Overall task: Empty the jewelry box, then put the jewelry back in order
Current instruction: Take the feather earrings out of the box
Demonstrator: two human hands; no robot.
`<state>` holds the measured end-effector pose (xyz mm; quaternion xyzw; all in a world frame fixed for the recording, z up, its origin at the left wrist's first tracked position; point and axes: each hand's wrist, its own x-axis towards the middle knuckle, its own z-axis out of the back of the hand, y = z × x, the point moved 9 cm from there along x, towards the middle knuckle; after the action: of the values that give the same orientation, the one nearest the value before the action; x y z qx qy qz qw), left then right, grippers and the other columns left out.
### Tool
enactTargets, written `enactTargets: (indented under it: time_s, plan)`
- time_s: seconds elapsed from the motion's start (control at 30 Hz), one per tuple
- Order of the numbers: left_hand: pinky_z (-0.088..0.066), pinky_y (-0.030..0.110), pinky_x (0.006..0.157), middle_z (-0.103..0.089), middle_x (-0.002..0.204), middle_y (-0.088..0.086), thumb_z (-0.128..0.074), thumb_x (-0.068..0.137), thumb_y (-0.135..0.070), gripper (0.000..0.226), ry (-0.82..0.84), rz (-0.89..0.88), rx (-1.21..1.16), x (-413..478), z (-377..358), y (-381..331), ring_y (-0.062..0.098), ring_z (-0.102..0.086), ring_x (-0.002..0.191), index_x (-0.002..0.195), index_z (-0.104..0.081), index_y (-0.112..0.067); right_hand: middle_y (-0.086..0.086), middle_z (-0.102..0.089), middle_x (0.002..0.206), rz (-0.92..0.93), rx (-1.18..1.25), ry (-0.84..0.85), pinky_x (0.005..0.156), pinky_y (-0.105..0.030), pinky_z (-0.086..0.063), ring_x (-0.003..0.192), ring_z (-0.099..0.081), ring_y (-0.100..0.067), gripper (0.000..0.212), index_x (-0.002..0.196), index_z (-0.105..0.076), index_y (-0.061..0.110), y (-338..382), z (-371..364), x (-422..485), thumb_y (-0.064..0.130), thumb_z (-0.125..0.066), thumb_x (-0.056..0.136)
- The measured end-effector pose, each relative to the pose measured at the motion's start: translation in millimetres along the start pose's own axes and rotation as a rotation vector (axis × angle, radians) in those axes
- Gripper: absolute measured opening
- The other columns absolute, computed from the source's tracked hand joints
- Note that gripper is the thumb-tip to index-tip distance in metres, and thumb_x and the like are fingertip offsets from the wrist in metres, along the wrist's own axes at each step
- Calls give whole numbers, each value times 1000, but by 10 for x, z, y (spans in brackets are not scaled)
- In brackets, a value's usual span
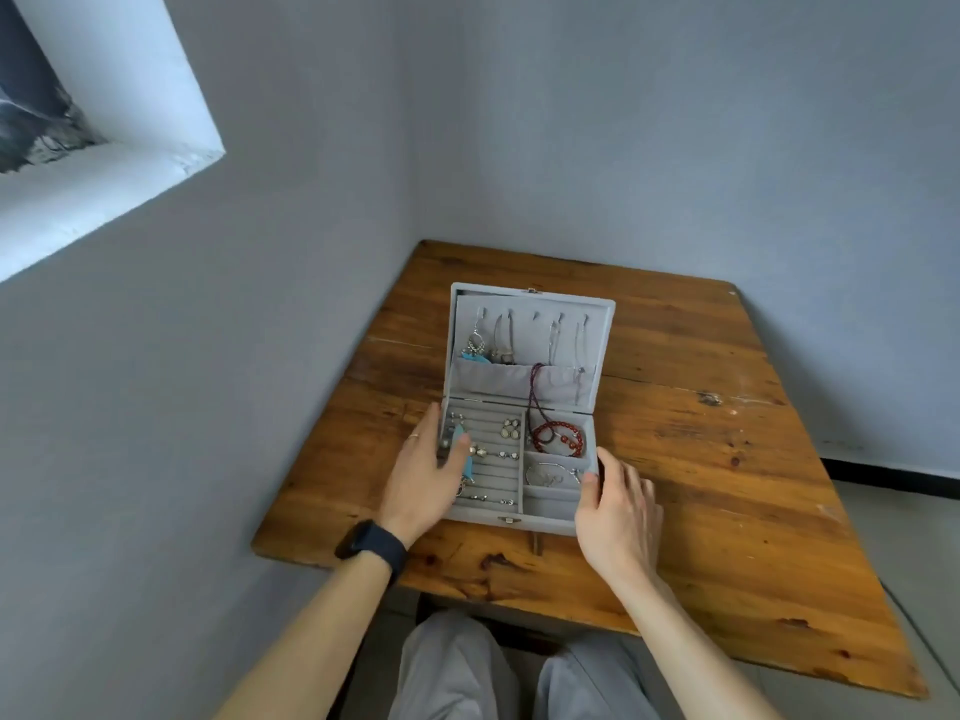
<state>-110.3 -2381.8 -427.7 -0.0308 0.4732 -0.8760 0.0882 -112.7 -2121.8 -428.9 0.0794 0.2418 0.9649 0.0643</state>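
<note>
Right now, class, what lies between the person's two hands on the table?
The head view shows the open jewelry box between the left hand and the right hand, its tray holding a red bracelet and a silver bangle.

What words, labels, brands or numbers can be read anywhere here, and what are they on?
None can be read.
The grey jewelry box shows no label or brand, only small metal clasps.
The black watch on the left wrist has a dark face with no digits.
The wooden table carries no writing.
</note>
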Motion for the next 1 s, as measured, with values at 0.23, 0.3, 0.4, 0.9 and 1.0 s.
enactTargets:
  time_s: [0.23, 0.3, 0.4, 0.9, 1.0]
  plan:
    - [4, 32, 121, 1, 167, -2, -35, 67, -99, 130, 25, -107, 408, -242, -146, 59, 9, -3, 152, 158, 13, -19, -4, -60, 128, 246, 141, -98, 90, -37, -46, 116, -54, -25, 43, 132, -58, 19, 546, 344, 82, 34, -66, 92]
    - [4, 40, 124, 4, 167, 1, -31, 65, -101, 133, 36, -97, 456, -207, -220, 20, 12, 0, 153, 158, 14, -16, 3, -64, 119, 318, 219, -86, 84, -29, -45, 107, -58, -18, 38, 128, -60, 23, 842, 403, 159, 37, -64, 93]
    - [10, 51, 120, 6, 167, 2, -26, 67, -100, 131, 56, -86, 482, -138, -347, -76, 13, 3, 154, 158, 14, -15, 12, -65, 109, 370, 295, -51, 79, -29, -49, 92, -62, -10, 34, 127, -60, 27, 1253, 432, 367, 41, -60, 95]
    - [16, 50, 119, 4, 167, -6, -27, 65, -100, 127, 63, -75, 441, -43, -364, -41, 5, 1, 152, 158, 11, -23, 8, -64, 82, 22, 187, 61, 68, -28, -42, 90, -63, -22, 25, 92, -73, 32, 1699, 114, 1271, 52, -58, 95]
    - [16, 50, 119, 3, 167, -7, -29, 65, -100, 127, 81, -73, 437, -26, -368, -36, 6, 0, 152, 158, 11, -23, 9, -69, 88, -2, 268, 73, 69, -28, -48, 89, -68, -20, 19, 89, -65, 31, 1672, 121, 1303, 47, -57, 97]
